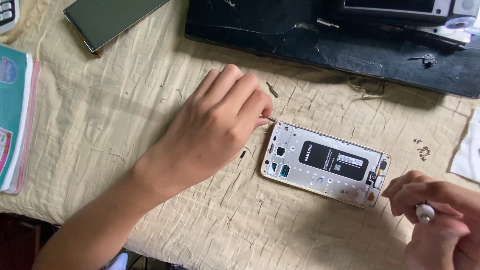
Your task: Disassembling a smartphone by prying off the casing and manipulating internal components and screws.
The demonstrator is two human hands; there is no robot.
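Observation:
An opened phone (325, 164) lies back-up on the beige cloth, its white inner frame and black battery showing. My left hand (220, 125) rests just left of the phone's top corner, fingers pinched on a thin metal piece (270, 119) that touches that corner. My right hand (435, 215) hovers at the phone's lower right end, closed around a tool with a white round cap (425, 212); the tool's tip is hidden.
A small metal bit (272, 89) and a tiny dark part (243, 154) lie on the creased beige cloth (125, 125). A black mat (325, 45) with parts spans the back. A dark screen panel (107, 20) sits back left, books (15, 115) at left, tiny screws (422, 150) and white paper (467, 150) at right.

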